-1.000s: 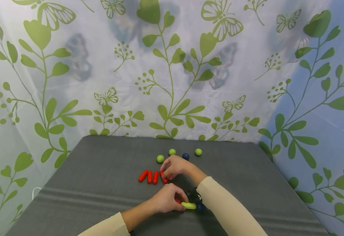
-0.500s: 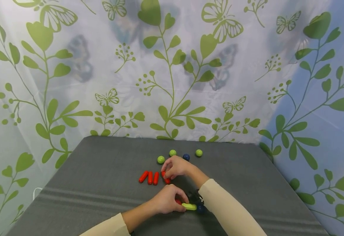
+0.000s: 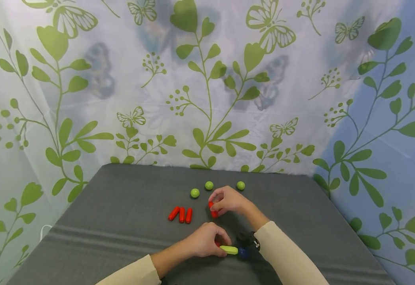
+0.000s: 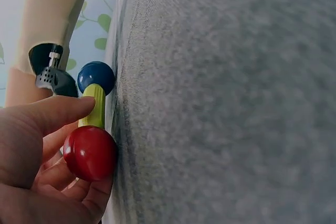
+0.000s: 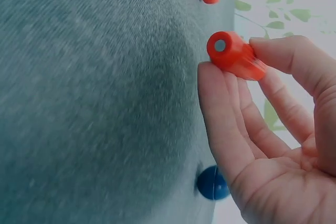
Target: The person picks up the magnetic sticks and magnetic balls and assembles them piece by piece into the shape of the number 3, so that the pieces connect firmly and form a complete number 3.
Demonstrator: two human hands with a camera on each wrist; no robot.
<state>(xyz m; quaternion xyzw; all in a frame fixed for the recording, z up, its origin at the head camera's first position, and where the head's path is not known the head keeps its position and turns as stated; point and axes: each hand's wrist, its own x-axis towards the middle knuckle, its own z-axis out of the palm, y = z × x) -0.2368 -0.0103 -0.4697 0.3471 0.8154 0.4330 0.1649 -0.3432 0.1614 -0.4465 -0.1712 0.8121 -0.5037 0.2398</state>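
Note:
My left hand (image 3: 206,240) pinches a yellow-green rod (image 4: 96,106) between thumb and fingers. One end of this rod meets a shiny red ball (image 4: 90,153), the other a blue ball (image 4: 96,77); the three form a line low over the table. My right hand (image 3: 229,200) holds a short red rod (image 5: 236,56) between thumb and fingertips, with a round silvery disc visible in its end. To its left, three red rods (image 3: 181,214) lie side by side on the table. In the right wrist view, another blue ball (image 5: 210,183) sits partly behind the hand.
Green balls (image 3: 195,193) lie farther back on the grey cloth-covered table (image 3: 129,209), one of them (image 3: 241,185) beyond my right hand. A patterned curtain (image 3: 207,79) hangs behind the table. My right wrist wears a dark device (image 3: 250,240).
My right hand has lifted the fourth red rod from the row and moved it right, and it now hides the far blue ball in the head view. My left hand has barely moved.

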